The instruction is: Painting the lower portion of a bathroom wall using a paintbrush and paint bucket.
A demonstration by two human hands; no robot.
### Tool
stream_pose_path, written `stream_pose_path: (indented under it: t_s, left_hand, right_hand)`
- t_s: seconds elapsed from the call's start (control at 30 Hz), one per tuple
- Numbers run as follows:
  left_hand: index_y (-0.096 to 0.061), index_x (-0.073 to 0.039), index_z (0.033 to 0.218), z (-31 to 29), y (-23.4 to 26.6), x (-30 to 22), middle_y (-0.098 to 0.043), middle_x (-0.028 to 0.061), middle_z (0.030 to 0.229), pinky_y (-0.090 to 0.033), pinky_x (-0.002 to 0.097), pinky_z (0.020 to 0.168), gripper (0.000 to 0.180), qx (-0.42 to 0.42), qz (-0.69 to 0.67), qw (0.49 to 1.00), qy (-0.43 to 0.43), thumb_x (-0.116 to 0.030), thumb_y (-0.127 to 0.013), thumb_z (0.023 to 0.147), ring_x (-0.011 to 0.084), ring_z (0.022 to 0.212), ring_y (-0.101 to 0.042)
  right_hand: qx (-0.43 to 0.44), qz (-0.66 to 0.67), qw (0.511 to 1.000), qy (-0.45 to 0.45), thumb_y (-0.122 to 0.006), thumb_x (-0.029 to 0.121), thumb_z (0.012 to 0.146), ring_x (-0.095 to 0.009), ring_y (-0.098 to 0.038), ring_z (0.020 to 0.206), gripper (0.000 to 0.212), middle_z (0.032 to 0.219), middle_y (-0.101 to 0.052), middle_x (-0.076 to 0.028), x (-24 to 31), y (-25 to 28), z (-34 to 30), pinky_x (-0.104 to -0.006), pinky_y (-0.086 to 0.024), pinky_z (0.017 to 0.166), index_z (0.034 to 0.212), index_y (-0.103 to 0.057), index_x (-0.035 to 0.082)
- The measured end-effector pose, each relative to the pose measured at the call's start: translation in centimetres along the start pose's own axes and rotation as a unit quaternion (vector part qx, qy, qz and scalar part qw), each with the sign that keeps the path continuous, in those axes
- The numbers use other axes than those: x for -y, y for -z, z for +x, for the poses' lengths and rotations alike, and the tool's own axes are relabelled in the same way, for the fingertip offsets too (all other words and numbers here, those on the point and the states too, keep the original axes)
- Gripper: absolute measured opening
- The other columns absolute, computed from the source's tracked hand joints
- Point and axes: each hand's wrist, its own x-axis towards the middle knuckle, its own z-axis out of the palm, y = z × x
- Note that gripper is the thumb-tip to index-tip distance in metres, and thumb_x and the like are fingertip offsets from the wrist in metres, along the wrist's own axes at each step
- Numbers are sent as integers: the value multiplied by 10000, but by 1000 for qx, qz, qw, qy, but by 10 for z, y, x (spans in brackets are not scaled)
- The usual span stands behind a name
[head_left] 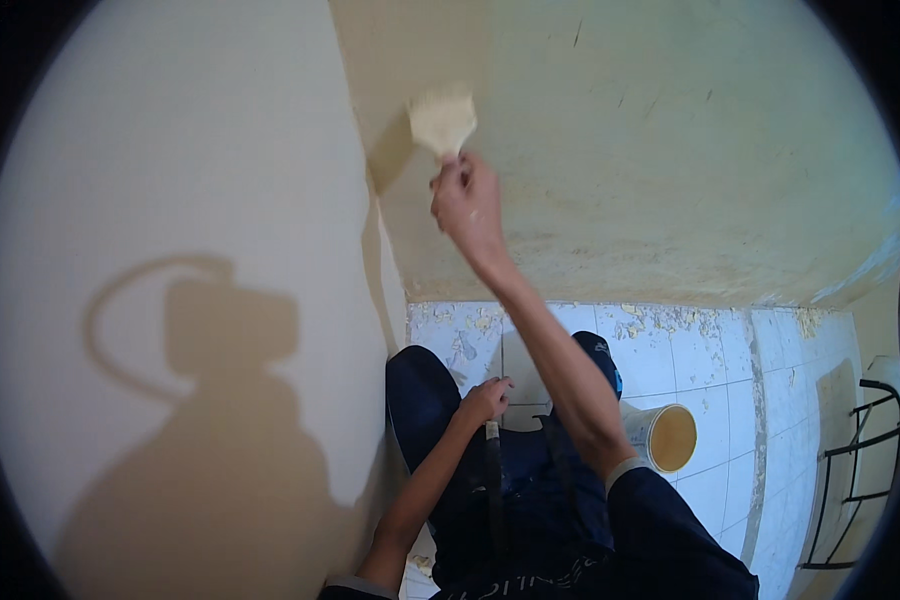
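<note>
My right hand (pixel 467 200) is closed round the handle of a wide paintbrush (pixel 443 118), raised toward the far wall near the corner. The brush's broad head is pale cream and points away from me; I cannot tell whether its bristles touch the wall. A blotchy beige-green wall (pixel 650 170) fills the view behind it. My left hand (pixel 485 400) rests low by my bent leg, its fingers loosely bent and apart, with no tool visible in them. Just below it, a dark strap with a whitish end (pixel 492 432) hangs over my dark clothes.
A white bucket (pixel 673 438) with a yellowish inside stands on the tiles to my right. Peeled flakes (pixel 660 320) litter the white tiled floor (pixel 705 465) along the wall's foot. A smooth pale wall (pixel 200 150) rises close on my left. A black metal frame (pixel 855 445) stands far right.
</note>
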Motion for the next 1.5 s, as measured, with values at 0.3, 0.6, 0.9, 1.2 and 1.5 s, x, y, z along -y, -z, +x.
stream_pose_path:
  t_s: [0.3, 0.6, 0.9, 1.2, 1.5]
  left_hand:
    - [-544, -102, 1086, -1, -1, 0, -585, 145, 907, -488, 423, 736, 312, -60, -20, 997, -39, -113, -538, 774, 326, 859, -589]
    - [-518, -88, 1114, -1, -8, 6, -589, 164, 1019, -471, 455, 813, 328, -96, -29, 992, -82, -147, -519, 791, 358, 983, -561]
    - [-521, -132, 1123, -3, 2, -7, -587, 151, 1038, -478, 440, 805, 332, -6, -1, 1000, 14, -141, -529, 791, 333, 972, -576]
    - [-539, -113, 1105, -9, 11, -7, -593, 148, 925, -496, 394, 727, 319, -61, -16, 998, -25, -81, -552, 787, 312, 835, -605]
    - [-532, -81, 1139, 14, 8, -30, -582, 184, 1063, -462, 431, 834, 345, 88, 23, 995, 45, -139, -525, 799, 343, 980, -576]
  right_hand:
    - [4, -59, 997, 59, -437, 188, 951, -156, -499, 519, 237, 580, -502, -103, -120, 18, -9, -326, -395, 497, 848, -471, -23]
    - [20, 66, 911, -406, -395, 165, 953, -113, -421, 393, 207, 543, -441, -33, -238, 24, -101, -274, -307, 347, 800, -429, 30]
    - [29, 122, 983, -133, -429, 142, 917, -118, -432, 384, 268, 512, -437, -22, -27, -6, -9, -281, -312, 347, 685, -428, 8]
    - [12, -60, 996, 68, -410, 200, 967, -117, -464, 509, 243, 569, -484, -78, -123, 26, -4, -310, -381, 470, 885, -484, -17]
    - [7, -240, 931, -274, -424, 222, 955, -94, -439, 433, 229, 573, -500, -31, -324, 112, -138, -282, -355, 378, 981, -515, 13]
